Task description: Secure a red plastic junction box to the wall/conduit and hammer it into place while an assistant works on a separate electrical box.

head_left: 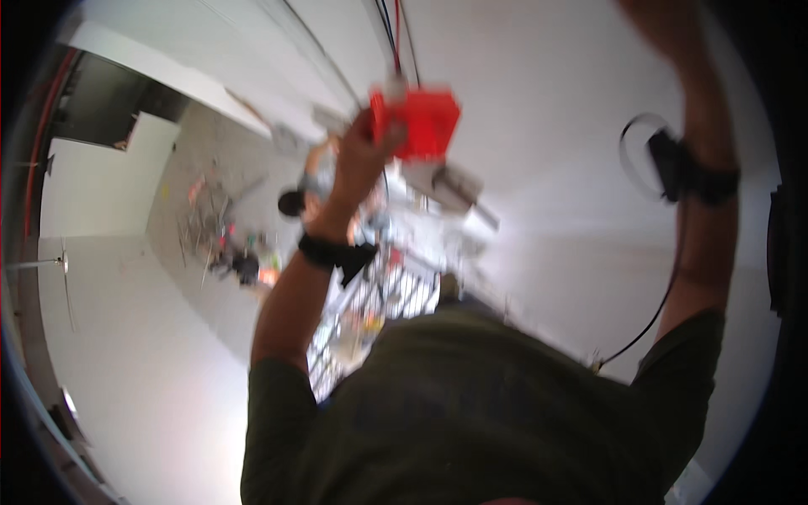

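My left hand (362,156) is raised and closed around the left side of a red plastic box (427,122), which looks like an electrical back box. Blur hides its finer detail. Just above the box, red and dark wires (392,38) run up along the pale wall. My right arm reaches high at the right, and only part of my right hand (661,25) shows at the top edge. Its fingers lie outside the picture, so what it touches is hidden.
A pale boxy fitting (454,187) juts out below the red box. Beyond my left forearm a person in a dark cap (292,203) is at work. Blurred clutter (244,265) lies on the floor at the left, and a barred window or grille (404,290) stands behind me.
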### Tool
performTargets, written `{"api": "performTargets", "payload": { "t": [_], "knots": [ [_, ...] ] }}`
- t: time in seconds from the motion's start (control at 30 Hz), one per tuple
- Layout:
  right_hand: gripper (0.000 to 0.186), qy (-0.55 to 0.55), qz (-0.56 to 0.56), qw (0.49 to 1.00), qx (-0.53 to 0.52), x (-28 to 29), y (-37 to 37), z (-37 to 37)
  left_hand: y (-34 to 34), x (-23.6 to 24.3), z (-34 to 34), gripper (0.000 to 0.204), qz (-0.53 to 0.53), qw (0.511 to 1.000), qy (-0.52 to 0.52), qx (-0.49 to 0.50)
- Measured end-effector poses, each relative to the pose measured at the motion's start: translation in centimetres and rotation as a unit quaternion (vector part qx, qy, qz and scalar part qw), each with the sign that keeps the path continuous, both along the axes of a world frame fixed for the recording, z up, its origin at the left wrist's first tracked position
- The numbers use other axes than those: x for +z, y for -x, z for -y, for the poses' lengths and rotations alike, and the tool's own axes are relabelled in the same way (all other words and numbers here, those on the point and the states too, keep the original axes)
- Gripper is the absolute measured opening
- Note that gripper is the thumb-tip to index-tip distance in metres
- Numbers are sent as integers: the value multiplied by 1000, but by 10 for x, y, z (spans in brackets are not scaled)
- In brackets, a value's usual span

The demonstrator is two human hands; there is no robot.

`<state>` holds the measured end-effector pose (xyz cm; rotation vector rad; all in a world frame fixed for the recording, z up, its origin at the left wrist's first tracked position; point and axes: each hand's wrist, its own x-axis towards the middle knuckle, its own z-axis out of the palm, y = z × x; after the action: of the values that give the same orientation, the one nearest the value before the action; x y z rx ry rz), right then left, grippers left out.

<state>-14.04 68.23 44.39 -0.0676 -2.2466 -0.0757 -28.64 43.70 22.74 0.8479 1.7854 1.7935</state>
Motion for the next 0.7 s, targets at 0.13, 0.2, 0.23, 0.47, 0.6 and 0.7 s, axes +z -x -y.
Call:
{"api": "performTargets", "payload": {
  "t": [0.13,0.2,0.23,0.47,0.6,0.7],
  "knots": [
    [37,235,99,961,103,11,30,-17,-23,-21,2,45,65,995,-65,-31],
    [38,266,86,953,114,32,32,-3,-30,-15,1,42,65,994,-80,-24],
    [39,320,88,936,121,40,35,3,-30,-13,-1,42,56,996,-72,-20],
    [47,415,55,895,153,72,110,17,-16,-22,-19,44,42,992,-106,-60],
    [48,428,42,888,162,80,150,16,-11,-22,-31,44,30,986,-119,-112],
    [36,440,149,866,185,78,156,15,1,-35,-38,45,26,986,-121,-108]
  ]
}}
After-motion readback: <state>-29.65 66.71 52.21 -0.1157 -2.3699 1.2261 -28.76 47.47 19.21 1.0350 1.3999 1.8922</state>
